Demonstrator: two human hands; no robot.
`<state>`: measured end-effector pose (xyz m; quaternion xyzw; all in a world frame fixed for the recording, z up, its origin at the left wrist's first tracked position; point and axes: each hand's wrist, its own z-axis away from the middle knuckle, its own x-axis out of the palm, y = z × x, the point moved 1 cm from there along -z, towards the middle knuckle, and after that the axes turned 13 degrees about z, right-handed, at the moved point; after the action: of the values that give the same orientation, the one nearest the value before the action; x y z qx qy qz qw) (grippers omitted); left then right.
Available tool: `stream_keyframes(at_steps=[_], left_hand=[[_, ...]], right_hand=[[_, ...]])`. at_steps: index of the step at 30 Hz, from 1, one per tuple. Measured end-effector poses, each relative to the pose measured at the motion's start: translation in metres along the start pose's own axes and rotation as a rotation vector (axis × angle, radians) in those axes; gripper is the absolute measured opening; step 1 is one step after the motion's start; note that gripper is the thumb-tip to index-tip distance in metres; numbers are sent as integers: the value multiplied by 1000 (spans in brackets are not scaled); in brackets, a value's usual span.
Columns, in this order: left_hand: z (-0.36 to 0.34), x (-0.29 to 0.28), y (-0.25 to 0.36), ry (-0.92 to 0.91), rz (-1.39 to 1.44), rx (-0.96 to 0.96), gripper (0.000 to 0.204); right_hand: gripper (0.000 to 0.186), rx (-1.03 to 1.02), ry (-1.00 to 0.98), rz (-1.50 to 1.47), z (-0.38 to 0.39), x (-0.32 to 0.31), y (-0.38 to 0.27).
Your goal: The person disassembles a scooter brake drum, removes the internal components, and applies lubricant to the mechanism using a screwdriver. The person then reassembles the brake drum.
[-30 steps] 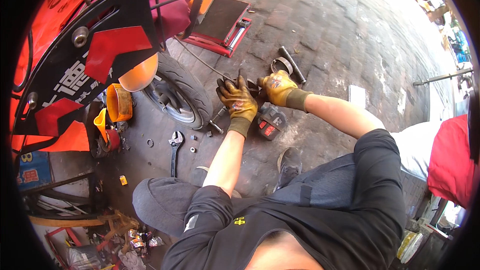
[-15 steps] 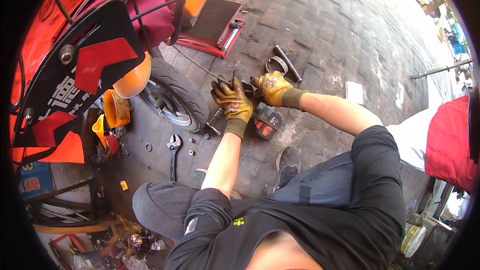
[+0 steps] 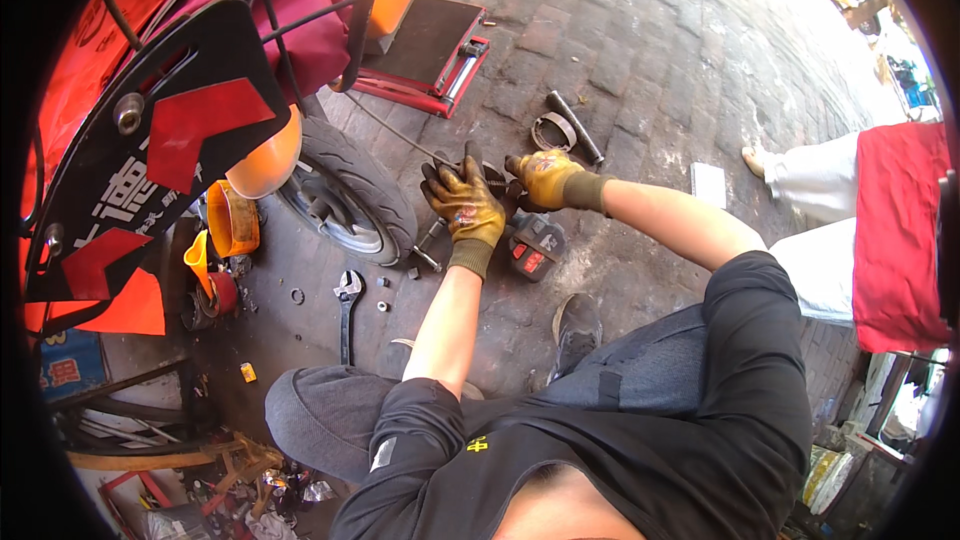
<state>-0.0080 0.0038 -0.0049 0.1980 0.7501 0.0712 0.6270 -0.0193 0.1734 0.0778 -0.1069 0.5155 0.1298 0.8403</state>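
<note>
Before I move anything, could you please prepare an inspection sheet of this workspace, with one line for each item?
Surface: dark paving, uneven, with pale stains.
Things at hand: dark part between the hands, mostly hidden; black-and-red power tool below it, partly covered.
Clutter: adjustable wrench, small metal parts, dark bar, white pad.
Left hand: gloved, at the dark part; grip unclear.
Right hand: gloved, at its other side; grip unclear.
Cables: one thin cable leading toward the left hand.
Surroundings: wheel at left; person standing at right.
</note>
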Motion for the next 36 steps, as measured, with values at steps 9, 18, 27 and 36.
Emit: stream_keyframes(at_steps=[9, 18, 27, 36], left_hand=[[-3, -14, 8, -106, 0, -29, 96], [-1, -14, 7, -15, 63, -7, 113], [-1, -19, 8, -48, 55, -30, 109], [-2, -14, 9, 46, 64, 35, 96]], right_hand=[[40, -69, 110, 182, 0, -7, -5], [35, -85, -73, -162, -1, -15, 7], [36, -56, -57, -132, -1, -5, -3], [30, -43, 123, 220, 1, -3, -10]])
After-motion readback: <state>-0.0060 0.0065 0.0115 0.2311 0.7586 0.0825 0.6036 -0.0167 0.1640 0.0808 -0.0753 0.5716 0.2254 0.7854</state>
